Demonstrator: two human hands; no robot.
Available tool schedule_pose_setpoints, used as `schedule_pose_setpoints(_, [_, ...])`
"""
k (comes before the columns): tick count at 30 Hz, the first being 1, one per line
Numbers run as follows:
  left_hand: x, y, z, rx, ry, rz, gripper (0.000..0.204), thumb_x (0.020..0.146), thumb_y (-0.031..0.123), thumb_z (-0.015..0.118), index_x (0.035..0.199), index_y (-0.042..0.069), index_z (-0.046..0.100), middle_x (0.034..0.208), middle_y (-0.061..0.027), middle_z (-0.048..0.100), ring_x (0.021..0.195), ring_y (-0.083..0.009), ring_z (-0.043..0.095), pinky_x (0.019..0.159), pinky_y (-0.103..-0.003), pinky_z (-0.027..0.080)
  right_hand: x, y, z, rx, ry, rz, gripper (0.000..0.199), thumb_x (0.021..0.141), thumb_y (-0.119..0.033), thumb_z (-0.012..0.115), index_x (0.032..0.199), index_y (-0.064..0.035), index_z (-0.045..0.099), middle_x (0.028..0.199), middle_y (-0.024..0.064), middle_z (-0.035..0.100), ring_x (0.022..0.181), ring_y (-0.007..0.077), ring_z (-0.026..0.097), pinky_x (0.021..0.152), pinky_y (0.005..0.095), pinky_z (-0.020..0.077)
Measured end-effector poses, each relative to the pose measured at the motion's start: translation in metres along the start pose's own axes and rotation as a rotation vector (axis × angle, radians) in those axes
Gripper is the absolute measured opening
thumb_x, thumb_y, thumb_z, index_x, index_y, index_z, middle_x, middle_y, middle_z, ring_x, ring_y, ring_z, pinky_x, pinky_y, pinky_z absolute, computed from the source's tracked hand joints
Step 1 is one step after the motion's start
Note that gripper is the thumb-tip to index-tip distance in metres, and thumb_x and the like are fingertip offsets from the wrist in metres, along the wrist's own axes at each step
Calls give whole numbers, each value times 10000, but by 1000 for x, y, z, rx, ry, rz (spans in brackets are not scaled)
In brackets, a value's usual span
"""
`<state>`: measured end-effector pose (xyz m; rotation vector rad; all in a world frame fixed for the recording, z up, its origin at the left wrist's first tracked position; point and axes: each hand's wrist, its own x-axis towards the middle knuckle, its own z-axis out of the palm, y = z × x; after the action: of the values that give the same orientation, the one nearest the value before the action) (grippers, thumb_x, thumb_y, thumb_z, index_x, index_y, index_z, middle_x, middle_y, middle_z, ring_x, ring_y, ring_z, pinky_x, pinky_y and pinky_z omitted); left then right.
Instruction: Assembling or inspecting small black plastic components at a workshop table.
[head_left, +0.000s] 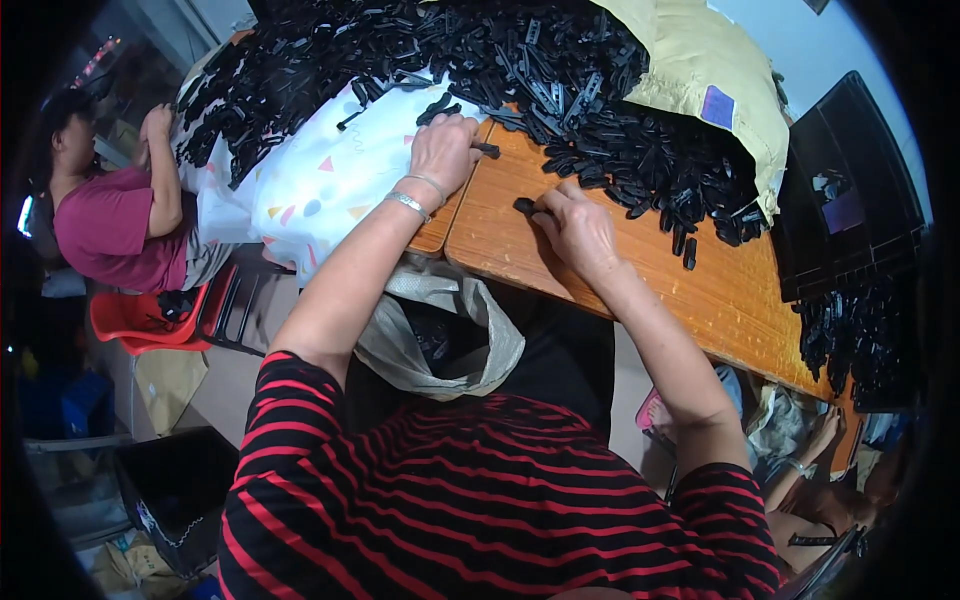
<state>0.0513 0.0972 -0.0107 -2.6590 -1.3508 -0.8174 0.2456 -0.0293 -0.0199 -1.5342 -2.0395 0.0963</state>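
Black plastic strip point(524, 206) lay clenched under right hand point(580, 228) on wooden desk point(700, 290); left hand point(445, 150) pinned another strip point(487, 150); each grip was best held flat, fingertips near ends

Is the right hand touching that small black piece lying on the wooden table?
Touching. The head view shows the right hand with its fingertips pressed on the small black piece against the wooden table.

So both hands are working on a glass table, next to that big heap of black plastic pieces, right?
Not quite. The head view shows a wooden table, not glass. The left hand and right hand do rest on it beside the heap of black plastic pieces.
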Motion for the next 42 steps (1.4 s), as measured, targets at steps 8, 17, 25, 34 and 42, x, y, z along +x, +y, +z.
schedule_pose_setpoints(8, [-17, 52, -21, -1373, -250, -694, 334, 828, 117, 692, 1056, 2, 477, 781, -31, 587, 669, -104, 606, 504, -207, 475, 22, -24, -17, 231, 123, 71, 361, 780, -192, 731, 1057, -15, 579, 841, 115, 643, 543, 185, 578, 557, 318, 473])
schedule_pose_setpoints(17, [-18, 57, -34, -1426, -227, -602, 281, 840, 104, 675, 1073, 31, 537, 783, -31, 603, 600, -81, 584, 503, -194, 482, 20, -11, -33, 768, -206, 462, 146, 924, -122, 565, 853, 3, 583, 652, 28, 599, 493, 71, 528, 446, 213, 404])
schedule_pose_setpoints(25, [-25, 59, -12, -1173, -295, -561, 132, 835, 109, 677, 881, 9, 603, 691, -15, 590, 564, -71, 545, 478, -190, 436, 11, 11, -13, 886, -179, 594, 130, 902, -113, 601, 835, -10, 558, 661, 42, 589, 481, 97, 549, 432, 215, 427])
schedule_pose_setpoints(34, [-29, 52, 7, -960, -225, -449, 143, 816, 99, 689, 829, -21, 612, 670, -31, 603, 569, -84, 553, 508, -216, 454, 17, 15, 0, 831, -180, 668, 169, 875, -103, 635, 780, -1, 540, 627, 64, 598, 455, 122, 569, 401, 242, 455])
schedule_pose_setpoints(42, [-24, 50, 13, -576, -192, -396, 233, 754, 200, 734, 757, -11, 635, 690, -107, 643, 595, -184, 593, 590, -310, 490, 34, 16, -12, 520, -354, 695, 255, 835, -168, 700, 693, -24, 544, 540, 70, 592, 398, 118, 519, 370, 257, 402])
